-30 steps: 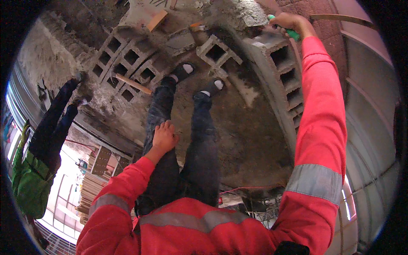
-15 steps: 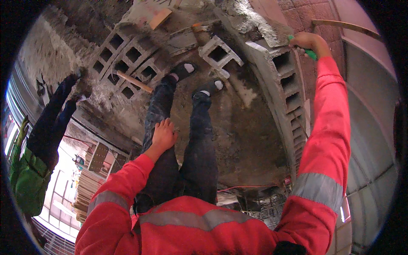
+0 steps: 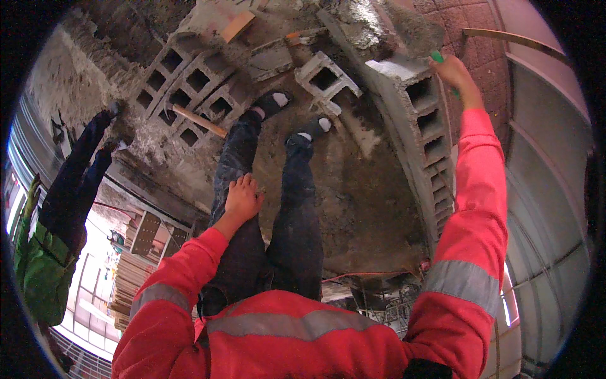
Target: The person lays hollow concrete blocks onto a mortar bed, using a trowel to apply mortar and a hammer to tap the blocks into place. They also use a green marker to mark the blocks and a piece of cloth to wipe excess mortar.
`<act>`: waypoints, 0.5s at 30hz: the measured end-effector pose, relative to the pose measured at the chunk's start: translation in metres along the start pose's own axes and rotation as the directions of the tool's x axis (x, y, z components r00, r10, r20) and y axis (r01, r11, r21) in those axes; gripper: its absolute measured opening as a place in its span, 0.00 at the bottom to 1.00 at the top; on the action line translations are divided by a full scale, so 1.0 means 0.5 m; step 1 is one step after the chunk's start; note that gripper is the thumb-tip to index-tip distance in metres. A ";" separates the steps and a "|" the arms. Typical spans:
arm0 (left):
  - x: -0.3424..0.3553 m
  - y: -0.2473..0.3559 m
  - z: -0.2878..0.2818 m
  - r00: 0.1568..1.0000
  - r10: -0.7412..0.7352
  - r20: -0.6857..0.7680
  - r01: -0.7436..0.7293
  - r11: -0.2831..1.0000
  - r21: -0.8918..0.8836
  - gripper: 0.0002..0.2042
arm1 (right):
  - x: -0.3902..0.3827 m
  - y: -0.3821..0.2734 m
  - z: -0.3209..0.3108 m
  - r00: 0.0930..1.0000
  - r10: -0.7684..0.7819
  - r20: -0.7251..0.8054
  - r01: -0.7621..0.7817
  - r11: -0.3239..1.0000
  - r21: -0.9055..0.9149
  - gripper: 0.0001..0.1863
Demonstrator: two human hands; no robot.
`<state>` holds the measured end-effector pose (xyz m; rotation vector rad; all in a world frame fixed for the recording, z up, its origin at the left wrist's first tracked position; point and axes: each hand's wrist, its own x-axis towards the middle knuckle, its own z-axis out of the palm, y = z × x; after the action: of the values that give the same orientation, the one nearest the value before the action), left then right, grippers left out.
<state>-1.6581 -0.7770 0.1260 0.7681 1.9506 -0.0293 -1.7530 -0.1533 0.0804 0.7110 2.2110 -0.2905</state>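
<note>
My right hand [image 3: 451,71] is wrapped round the green handle [image 3: 437,57] of a trowel at the upper right. The trowel's grey blade [image 3: 424,39] reaches past my fingers over the far end of a hollow-block wall [image 3: 401,71] and is hard to tell from the mortar. Pale wet mortar [image 3: 369,24] lies at that end. My left hand [image 3: 242,197] rests on my left thigh, its fingers laid out flat and holding nothing.
Hollow concrete blocks [image 3: 197,79] lie at the left with a wooden-handled hammer [image 3: 199,120] on them. Another block [image 3: 325,79] lies beyond my feet. A wooden strip [image 3: 514,39] sits at far right. A person in green [image 3: 47,259] stands at far left.
My right hand has drawn a little left and toward me with the trowel, its forearm shifting left. My left hand stays on my thigh.
</note>
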 end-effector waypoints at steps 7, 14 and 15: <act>-0.002 -0.007 -0.005 1.000 0.008 -0.014 -0.008 1.000 -0.009 0.20 | -0.046 -0.046 0.027 0.993 0.041 -0.110 -0.042 0.999 -0.006 0.27; -0.003 -0.016 0.002 1.000 0.008 -0.016 -0.009 1.000 -0.003 0.19 | -0.037 -0.051 0.058 0.989 -0.002 -0.148 0.000 1.000 -0.017 0.25; -0.004 -0.017 0.001 1.000 0.007 -0.013 -0.007 1.000 -0.004 0.19 | -0.040 -0.059 0.054 0.992 -0.004 -0.128 0.001 1.000 -0.025 0.25</act>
<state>-1.6614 -0.7850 0.1249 0.7742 1.9603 -0.0166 -1.7426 -0.1963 0.0765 0.7311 2.3331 -0.2234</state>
